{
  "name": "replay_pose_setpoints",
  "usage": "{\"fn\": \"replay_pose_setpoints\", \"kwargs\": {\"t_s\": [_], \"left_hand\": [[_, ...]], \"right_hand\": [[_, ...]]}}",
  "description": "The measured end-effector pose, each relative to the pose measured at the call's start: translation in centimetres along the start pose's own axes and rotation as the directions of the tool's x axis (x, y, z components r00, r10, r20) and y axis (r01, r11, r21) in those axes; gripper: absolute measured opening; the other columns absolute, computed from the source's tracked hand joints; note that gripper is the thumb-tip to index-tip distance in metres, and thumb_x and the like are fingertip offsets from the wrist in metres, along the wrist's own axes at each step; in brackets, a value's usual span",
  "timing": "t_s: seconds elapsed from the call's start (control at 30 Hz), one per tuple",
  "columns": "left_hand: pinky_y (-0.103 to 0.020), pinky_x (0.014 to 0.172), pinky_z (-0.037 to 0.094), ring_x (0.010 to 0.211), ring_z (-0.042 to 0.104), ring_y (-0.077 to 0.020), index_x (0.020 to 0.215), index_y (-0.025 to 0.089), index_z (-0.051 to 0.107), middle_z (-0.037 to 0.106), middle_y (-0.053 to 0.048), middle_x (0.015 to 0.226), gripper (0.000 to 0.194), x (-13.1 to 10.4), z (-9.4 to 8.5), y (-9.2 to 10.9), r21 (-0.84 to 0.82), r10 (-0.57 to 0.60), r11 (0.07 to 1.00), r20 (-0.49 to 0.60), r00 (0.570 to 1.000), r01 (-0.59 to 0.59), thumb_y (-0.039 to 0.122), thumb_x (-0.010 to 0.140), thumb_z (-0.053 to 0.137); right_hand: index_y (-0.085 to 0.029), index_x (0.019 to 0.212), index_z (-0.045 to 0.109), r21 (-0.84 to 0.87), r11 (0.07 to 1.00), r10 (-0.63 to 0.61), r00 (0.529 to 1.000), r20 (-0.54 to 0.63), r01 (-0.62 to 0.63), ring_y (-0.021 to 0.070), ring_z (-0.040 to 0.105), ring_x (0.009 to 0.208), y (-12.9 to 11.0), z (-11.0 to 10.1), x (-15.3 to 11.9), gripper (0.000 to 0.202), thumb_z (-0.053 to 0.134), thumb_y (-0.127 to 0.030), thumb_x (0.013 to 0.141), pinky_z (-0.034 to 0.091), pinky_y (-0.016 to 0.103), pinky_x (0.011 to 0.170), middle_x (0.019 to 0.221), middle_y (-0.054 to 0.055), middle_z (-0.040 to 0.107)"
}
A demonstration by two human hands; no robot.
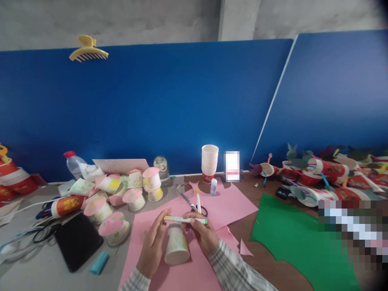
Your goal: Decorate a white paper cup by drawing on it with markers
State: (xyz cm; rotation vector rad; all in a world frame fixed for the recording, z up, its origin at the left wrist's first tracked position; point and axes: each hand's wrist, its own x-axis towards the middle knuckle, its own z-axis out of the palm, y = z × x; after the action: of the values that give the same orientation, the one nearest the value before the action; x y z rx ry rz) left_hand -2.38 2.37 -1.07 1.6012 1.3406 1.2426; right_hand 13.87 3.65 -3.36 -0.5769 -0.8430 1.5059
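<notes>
Pinching the marker (185, 220), right hand (206, 236) looks solid; left hand (154, 241), can't tell. Paper cup (177, 245) probably dents easy, so hold the rim.

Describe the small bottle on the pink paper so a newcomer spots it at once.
Start at the blue partition and the tall stack of cups in front of it. The small bottle stands on pink paper just nearer and slightly right of that stack. Upright, pale, white-capped, unlike the yellow-capped marker lying to its left.
</notes>
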Motion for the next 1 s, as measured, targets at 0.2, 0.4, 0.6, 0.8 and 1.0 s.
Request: {"fn": "replay_pose_setpoints", "kwargs": {"t_s": [0.2,0.4,0.6,0.8,1.0], "left_hand": [[-0.037,0.100,0.030,0.115,0.037,-0.0217,0.114,0.035,0.039,0.041,0.006,0.127,0.061,-0.7,0.3,0.4,-0.027,-0.054,0.998,0.031,0.998,0.055,0.071,0.066,0.037],[-0.036,0.103,0.024,0.119,0.030,-0.0216,0.118,0.035,0.034,0.039,0.006,0.128,0.064,-1.2,0.5,0.7,-0.023,-0.033,0.999,0.063,0.997,0.035,0.072,0.065,0.036],[-0.039,0.106,0.016,0.123,0.020,-0.0213,0.118,0.037,0.033,0.038,0.009,0.129,0.059,-1.4,0.4,0.5,0.075,0.020,0.997,0.014,1.000,-0.021,0.070,0.069,0.031],[-0.039,0.108,0.002,0.123,0.020,-0.0199,0.119,0.038,0.030,0.041,0.011,0.126,0.054,-1.5,0.5,0.8,0.118,0.114,0.987,0.004,0.994,-0.113,0.066,0.073,0.026],[-0.037,0.108,-0.007,0.116,0.035,-0.0197,0.118,0.040,0.029,0.045,0.011,0.123,0.053,-1.7,0.6,1.4,0.159,0.201,0.967,0.014,0.979,-0.201,0.066,0.073,0.026]], "right_hand": [[-0.017,0.081,0.072,-0.018,1.000,-0.017,1.000,-0.004,0.017,0.0229,0.060,0.053,0.5,-0.4,0.0,0.023,0.064,-0.032,0.065,0.044,0.031,0.054,0.057,0.006,0.071],[-0.020,0.083,0.074,-0.149,0.987,-0.074,0.995,-0.060,0.065,0.0228,0.059,0.053,0.3,-0.5,-0.3,0.024,0.061,-0.033,0.067,0.043,0.030,0.055,0.055,0.005,0.070],[-0.022,0.086,0.074,-0.170,0.980,-0.105,0.994,0.012,0.105,0.0229,0.058,0.055,-0.5,0.8,-1.4,0.024,0.060,-0.033,0.069,0.046,0.031,0.054,0.060,0.005,0.069],[-0.024,0.084,0.074,-0.198,0.967,-0.155,0.987,0.043,0.160,0.0238,0.058,0.055,-0.7,1.5,-1.7,0.024,0.058,-0.035,0.070,0.048,0.033,0.054,0.063,0.005,0.067],[-0.025,0.083,0.074,-0.187,0.961,-0.199,0.979,0.042,0.204,0.0239,0.060,0.056,-0.7,1.6,-1.9,0.023,0.057,-0.034,0.070,0.048,0.033,0.054,0.061,0.005,0.068]]}}
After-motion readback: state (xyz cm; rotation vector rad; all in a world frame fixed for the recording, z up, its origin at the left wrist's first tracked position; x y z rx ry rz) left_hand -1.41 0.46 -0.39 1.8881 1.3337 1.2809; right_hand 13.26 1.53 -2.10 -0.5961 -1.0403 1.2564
